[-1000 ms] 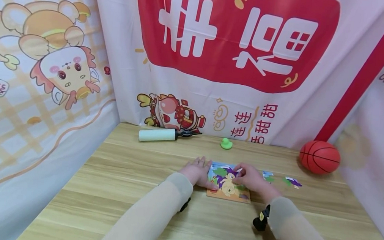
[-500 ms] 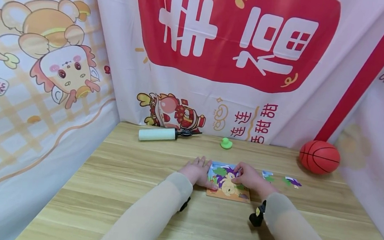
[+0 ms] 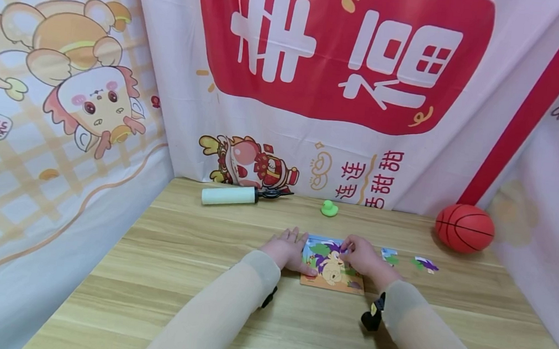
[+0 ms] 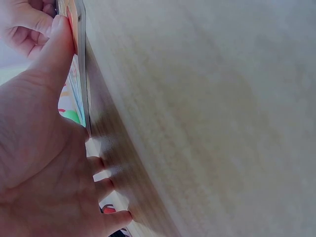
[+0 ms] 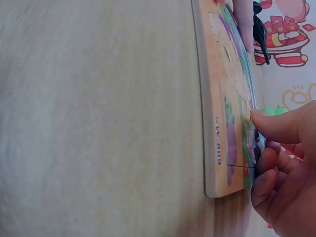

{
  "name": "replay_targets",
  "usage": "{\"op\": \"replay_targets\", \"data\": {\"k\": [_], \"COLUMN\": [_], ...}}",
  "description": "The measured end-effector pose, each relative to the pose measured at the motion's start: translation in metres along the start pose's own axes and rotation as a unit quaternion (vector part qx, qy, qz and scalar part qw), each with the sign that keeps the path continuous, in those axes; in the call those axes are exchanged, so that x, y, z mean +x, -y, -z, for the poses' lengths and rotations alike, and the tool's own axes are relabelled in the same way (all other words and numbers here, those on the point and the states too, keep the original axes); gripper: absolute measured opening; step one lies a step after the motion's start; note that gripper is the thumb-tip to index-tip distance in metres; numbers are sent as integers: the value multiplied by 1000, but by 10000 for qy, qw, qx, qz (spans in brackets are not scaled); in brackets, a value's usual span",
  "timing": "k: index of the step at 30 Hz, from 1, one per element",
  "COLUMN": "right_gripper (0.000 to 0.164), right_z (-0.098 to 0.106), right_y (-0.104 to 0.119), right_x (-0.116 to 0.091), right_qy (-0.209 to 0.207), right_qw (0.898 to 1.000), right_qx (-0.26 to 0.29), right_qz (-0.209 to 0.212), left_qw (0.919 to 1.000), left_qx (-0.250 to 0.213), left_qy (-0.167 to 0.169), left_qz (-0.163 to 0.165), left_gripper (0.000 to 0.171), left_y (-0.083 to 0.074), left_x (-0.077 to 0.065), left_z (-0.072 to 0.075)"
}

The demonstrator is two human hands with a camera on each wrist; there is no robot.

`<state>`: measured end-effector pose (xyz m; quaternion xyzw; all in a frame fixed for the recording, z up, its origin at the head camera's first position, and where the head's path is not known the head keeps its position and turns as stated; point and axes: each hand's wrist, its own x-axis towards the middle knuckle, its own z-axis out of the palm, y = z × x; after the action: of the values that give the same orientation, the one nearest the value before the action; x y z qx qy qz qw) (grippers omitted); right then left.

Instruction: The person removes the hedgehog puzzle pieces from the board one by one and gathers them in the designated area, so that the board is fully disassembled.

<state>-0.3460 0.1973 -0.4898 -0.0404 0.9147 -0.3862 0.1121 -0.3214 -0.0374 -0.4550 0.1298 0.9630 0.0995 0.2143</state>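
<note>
A wooden jigsaw puzzle (image 3: pixel 332 281) in a flat board, picturing a tan animal with purple spines, lies on the table. My left hand (image 3: pixel 286 251) is spread along its left side; the thumb (image 4: pixel 59 42) rests on the board's face, and the other fingertips reach down to the tabletop. At the upper right of the puzzle my right hand (image 3: pixel 364 257) pinches a small puzzle piece (image 5: pixel 257 140) between thumb and curled fingers, close over the picture. The fingers hide most of that piece. Two loose puzzle pieces (image 3: pixel 390 256) (image 3: pixel 426 265) lie just right of the right hand.
A white hand pump (image 3: pixel 229 196) with a black end lies at the back left. Near the back edge sits a green rubber duck (image 3: pixel 329 209). A red basketball (image 3: pixel 465 228) stands at the back right, beside the printed cloth (image 3: pixel 334 124) hanging behind the table.
My right hand has shifted slightly over the puzzle's upper right, its fingertips drawing off the animal's face. The right forearm has moved a little left. My left hand stays in place.
</note>
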Motion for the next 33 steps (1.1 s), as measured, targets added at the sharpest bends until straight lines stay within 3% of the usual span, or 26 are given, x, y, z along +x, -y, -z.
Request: {"op": "replay_targets", "data": {"k": [10,11,18,25,33], "right_gripper": [8,8,15,19,16], "right_z": [4,6,33,77,127], "right_y": [1,2,-3,-47,-115], "right_x": [-2,-3,-11,-31,-62], "right_qy": [-398,-440,-726,-897,-1550], "right_qw": [9991,9989,9968,9950,9854], "right_qx": [-75,-76,-130,-298,-654], "right_qz": [77,128,299,324,274], "left_qw": [10000,10000,10000,10000,10000], "left_qx": [-12,-24,-7,16,-33], "left_qy": [-46,-63,-8,36,-41], "left_qz": [26,5,65,90,2], "left_gripper": [110,111,111,116,109], "left_y": [-2,0,-2,4,1], "left_x": [1,7,5,22,3], "left_z": [-1,-4,-2,-11,-3]}}
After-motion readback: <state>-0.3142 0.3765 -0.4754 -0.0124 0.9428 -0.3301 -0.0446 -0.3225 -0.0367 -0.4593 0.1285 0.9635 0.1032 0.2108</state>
